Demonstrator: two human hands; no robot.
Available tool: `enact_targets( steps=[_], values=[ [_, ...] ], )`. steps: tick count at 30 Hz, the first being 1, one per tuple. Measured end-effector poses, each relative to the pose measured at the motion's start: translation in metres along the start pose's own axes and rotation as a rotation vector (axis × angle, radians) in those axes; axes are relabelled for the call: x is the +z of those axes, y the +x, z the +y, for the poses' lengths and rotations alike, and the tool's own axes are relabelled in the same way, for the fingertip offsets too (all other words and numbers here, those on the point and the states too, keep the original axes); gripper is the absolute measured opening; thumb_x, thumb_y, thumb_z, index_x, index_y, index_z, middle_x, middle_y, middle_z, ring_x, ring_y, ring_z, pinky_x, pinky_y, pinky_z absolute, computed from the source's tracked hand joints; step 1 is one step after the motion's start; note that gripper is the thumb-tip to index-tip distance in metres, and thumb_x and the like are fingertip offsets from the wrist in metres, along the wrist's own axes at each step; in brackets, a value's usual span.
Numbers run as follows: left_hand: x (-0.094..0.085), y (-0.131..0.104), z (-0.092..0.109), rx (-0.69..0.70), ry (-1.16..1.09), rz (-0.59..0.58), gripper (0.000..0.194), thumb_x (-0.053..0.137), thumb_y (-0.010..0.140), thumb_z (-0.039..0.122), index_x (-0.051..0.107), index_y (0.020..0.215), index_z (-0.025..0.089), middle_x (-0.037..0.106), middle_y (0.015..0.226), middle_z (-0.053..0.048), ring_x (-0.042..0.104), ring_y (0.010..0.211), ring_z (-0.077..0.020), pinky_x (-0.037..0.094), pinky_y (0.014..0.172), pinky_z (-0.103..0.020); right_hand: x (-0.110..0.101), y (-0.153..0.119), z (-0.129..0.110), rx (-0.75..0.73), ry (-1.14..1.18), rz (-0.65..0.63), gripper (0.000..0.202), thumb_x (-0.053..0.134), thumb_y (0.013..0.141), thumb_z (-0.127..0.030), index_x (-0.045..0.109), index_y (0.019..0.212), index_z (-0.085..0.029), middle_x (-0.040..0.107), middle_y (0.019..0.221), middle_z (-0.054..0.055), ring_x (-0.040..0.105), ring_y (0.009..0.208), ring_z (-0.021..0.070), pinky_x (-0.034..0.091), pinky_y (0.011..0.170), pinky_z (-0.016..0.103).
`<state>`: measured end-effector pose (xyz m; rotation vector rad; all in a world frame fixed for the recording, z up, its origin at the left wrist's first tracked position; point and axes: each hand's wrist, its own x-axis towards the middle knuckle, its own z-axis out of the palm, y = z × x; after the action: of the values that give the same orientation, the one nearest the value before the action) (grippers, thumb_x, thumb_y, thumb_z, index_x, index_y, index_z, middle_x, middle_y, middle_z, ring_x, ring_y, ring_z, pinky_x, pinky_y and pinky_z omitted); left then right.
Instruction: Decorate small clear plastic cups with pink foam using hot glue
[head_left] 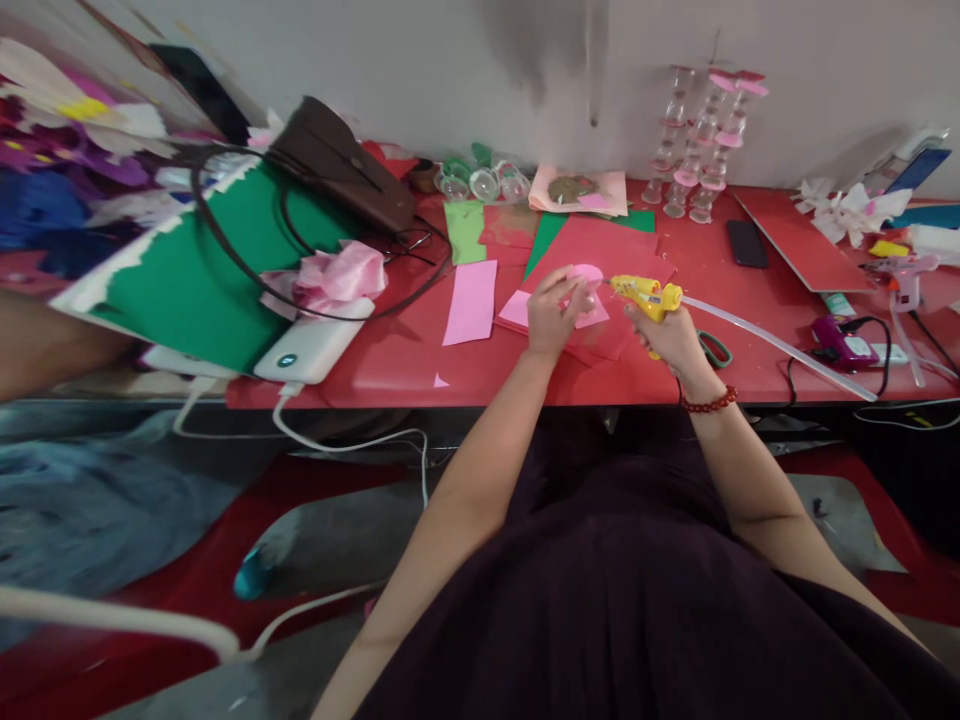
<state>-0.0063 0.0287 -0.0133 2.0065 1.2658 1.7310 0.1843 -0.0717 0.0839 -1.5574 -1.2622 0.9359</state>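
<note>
My right hand [670,333] is wrapped round a yellow hot glue gun [646,294], from whose back a long clear glue stick [780,347] sticks out to the right. The gun's nozzle points left at a small round pink paper piece [587,273]. Fingers of my left hand [553,312] pinch that pink piece; a clear part seems to sit just under it, too small to make out. Below both hands lie red paper sheets [607,245] and a pink paper piece [514,308].
Towers of clear cups with pink discs [705,150] stand at the back. A brown bag [341,165] leans on a green board [180,260] at left, near a white power bank [313,345]. A phone [747,243], scissors [715,349] and a purple power adapter [844,343] lie at right. Another person's arm [52,345] shows far left.
</note>
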Motion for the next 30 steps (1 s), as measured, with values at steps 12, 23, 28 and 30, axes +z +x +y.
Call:
enact_targets(
  steps=[12,23,28,30],
  values=[
    [-0.0021,0.0005,-0.003,-0.018,-0.039,-0.049,0.051,0.054,0.102,0.067,0.082,0.116,0.026,0.077,0.133,-0.013,0.073,0.125,-0.0277,0.056,0.116,-0.05,0.0039,0.0051,0.0011,-0.008,0.01,-0.011,0.024,0.079,0.09,-0.041,0.07,0.087,-0.019,0.053,0.053,-0.006,0.045,0.044,0.0068,0.035,0.041,0.019],
    [-0.0021,0.0002,-0.001,0.013,-0.042,-0.023,0.046,0.056,0.102,0.062,0.082,0.115,0.027,0.079,0.128,-0.01,0.074,0.122,-0.0247,0.058,0.114,-0.045,0.0033,0.0068,0.0029,-0.025,-0.032,-0.002,0.027,0.078,0.091,-0.04,0.066,0.079,-0.018,0.055,0.055,-0.005,0.045,0.044,0.006,0.036,0.042,0.019],
    [-0.0019,0.0002,-0.0031,-0.004,-0.033,-0.04,0.049,0.054,0.103,0.064,0.082,0.117,0.026,0.077,0.133,-0.012,0.073,0.124,-0.0269,0.057,0.115,-0.049,0.004,0.0098,0.0079,-0.037,-0.049,0.007,0.025,0.079,0.09,-0.041,0.07,0.086,-0.018,0.055,0.055,-0.006,0.046,0.044,0.0067,0.035,0.042,0.02],
    [-0.0014,0.0003,-0.0049,0.005,-0.036,-0.049,0.051,0.054,0.102,0.065,0.082,0.117,0.025,0.077,0.133,-0.013,0.073,0.124,-0.0277,0.057,0.115,-0.051,0.004,0.0104,0.0088,-0.047,-0.04,0.007,0.026,0.08,0.089,-0.043,0.072,0.088,-0.018,0.054,0.054,-0.006,0.045,0.043,0.0069,0.035,0.042,0.02]
  ],
)
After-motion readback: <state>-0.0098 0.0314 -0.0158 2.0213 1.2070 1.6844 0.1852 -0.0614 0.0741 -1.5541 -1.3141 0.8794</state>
